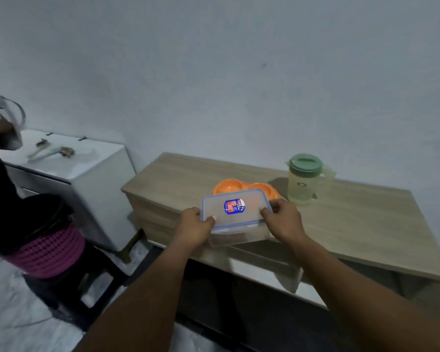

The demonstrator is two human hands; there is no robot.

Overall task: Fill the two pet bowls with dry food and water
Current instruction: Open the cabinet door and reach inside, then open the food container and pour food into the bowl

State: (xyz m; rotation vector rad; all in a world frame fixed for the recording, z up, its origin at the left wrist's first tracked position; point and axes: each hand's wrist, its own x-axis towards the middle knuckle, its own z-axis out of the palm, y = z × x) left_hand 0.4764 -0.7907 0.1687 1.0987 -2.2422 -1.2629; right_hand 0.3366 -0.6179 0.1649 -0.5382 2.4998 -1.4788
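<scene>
Orange pet bowls [225, 187] sit on the desk [353, 224], half hidden behind the lidded container [235, 212]. Left hand [193, 224] and right hand [285, 219] each grip one end. Its blue label is too blurred to read.

Standing here, I see the person bare-armed along the whole visible length: the left forearm [148, 288] and the right forearm [353, 283] both run uncovered up to the wrists. The left hand [196, 224] and the right hand [283, 219] are bare as well, their outlines a little blurred. On the left thumb [212, 219] one short, plain nail shows.
</scene>
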